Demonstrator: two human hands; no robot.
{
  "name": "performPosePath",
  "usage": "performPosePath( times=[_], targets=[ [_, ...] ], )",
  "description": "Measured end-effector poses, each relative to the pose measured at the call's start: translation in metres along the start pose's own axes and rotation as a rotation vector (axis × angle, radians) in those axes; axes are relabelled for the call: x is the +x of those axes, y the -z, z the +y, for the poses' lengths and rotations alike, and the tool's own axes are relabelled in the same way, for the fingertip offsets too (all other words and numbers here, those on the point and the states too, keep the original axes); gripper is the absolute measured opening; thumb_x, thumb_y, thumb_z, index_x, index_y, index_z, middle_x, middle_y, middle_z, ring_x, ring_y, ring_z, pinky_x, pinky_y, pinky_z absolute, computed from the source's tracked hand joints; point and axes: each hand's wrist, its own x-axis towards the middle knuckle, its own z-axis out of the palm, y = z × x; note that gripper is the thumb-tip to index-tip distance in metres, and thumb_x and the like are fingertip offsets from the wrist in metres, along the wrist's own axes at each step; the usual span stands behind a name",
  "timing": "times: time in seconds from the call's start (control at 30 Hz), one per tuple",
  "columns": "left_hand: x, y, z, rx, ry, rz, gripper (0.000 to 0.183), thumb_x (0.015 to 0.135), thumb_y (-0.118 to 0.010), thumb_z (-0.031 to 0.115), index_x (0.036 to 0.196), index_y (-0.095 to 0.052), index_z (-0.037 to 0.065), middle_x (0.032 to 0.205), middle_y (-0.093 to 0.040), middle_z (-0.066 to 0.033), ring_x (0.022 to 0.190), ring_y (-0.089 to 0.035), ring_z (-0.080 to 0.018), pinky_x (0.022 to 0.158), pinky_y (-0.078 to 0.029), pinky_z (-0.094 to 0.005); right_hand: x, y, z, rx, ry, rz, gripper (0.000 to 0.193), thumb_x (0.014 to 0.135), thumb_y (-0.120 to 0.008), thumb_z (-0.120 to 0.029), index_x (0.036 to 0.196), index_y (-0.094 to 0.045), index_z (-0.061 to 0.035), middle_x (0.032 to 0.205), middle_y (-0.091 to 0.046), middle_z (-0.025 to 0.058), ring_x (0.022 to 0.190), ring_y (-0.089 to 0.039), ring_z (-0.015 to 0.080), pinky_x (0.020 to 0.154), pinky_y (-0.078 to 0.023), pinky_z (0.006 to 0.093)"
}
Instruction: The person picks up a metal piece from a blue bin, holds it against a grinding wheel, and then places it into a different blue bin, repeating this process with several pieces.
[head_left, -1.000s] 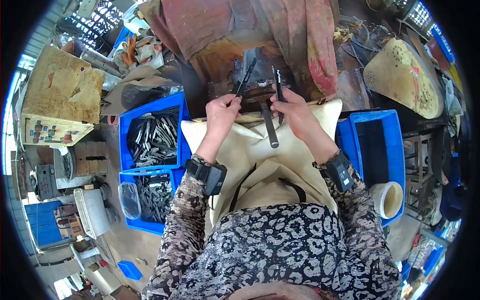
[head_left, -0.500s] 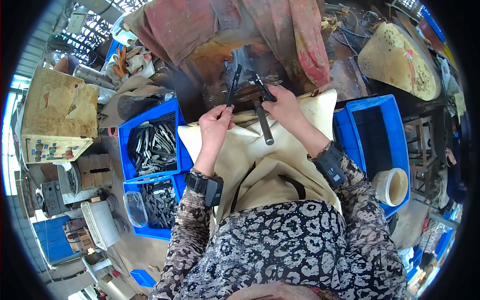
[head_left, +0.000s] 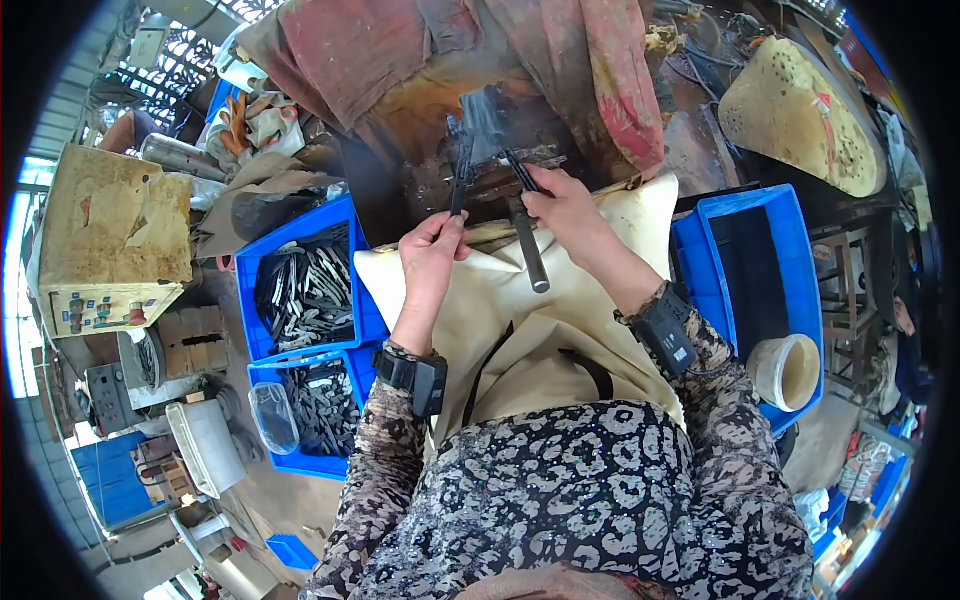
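Note:
My left hand (head_left: 430, 262) is closed on the near end of a narrow dark strip (head_left: 461, 178), which points away from me. In my right hand (head_left: 572, 218) a second dark strip (head_left: 519, 170) is pinched, slanting up to the left. The far ends of both strips lie on either side of a blurred blue-grey upright piece (head_left: 482, 112) in a dark, stained recess. Whether they touch it, I cannot tell. Between my hands, a dark round bar (head_left: 529, 250) sticks out toward me over the cream apron (head_left: 500, 300) on my lap.
Red stained cloth (head_left: 380, 60) drapes over the recess. Two blue bins (head_left: 300, 355) at left hold many dark and grey strips. At right stands a blue bin (head_left: 708, 270) with a whitish tub (head_left: 785, 372) at its near end. A yellowed control box (head_left: 115, 225) stands far left.
The right strip has turned more edge-on, its holed face no longer showing. The left strip's far end has tilted slightly and looks paler. Both hands keep their hold, nearly in place.

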Motion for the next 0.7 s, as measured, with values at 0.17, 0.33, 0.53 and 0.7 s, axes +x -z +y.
performPosePath(
  times=[0.17,0.33,0.53,0.7],
  targets=[
    [-0.001,0.002,0.0,-0.014,-0.003,-0.005,0.016,0.09,-0.063,0.011,0.101,-0.069,0.0,0.074,-0.064,-0.0015,0.055,-0.055,-0.0053,0.054,-0.047,-0.0193,0.004,0.0,0.002,0.128,-0.032,-0.004,0.043,0.084,-0.06,0.001,0.127,-0.055,0.0008,0.1,-0.056,0.0045,0.079,-0.055,0.0095,0.066,-0.046,0.024],
    [-0.001,0.001,-0.004,-0.053,-0.009,-0.016,0.016,0.091,-0.062,0.01,0.101,-0.069,0.0,0.074,-0.064,-0.0014,0.055,-0.055,-0.0052,0.054,-0.047,-0.0193,0.003,-0.001,0.008,-0.045,0.045,0.08,0.042,0.082,-0.063,0.002,0.124,-0.058,-0.0013,0.096,-0.059,0.0027,0.078,-0.056,0.0084,0.064,-0.046,0.0237],
    [-0.007,0.002,0.0,-0.072,-0.011,0.011,0.016,0.091,-0.062,0.011,0.1,-0.07,0.0,0.074,-0.064,-0.001,0.055,-0.054,-0.0049,0.053,-0.047,-0.0191,-0.001,-0.006,-0.011,0.006,0.103,0.137,0.033,0.081,-0.07,-0.003,0.113,-0.063,-0.0037,0.089,-0.059,-0.0009,0.072,-0.053,0.0059,0.058,-0.042,0.0222],
    [-0.011,-0.011,0.006,-0.063,-0.011,0.017,0.015,0.09,-0.063,0.01,0.099,-0.069,0.0,0.075,-0.064,-0.0015,0.054,-0.055,-0.0063,0.054,-0.048,-0.0201,0.0,-0.012,-0.049,0.507,-0.228,0.108,0.028,0.082,-0.072,-0.01,0.108,-0.061,-0.0056,0.08,-0.058,-0.003,0.058,-0.046,0.0032,0.048,-0.034,0.0194]
  ],
)
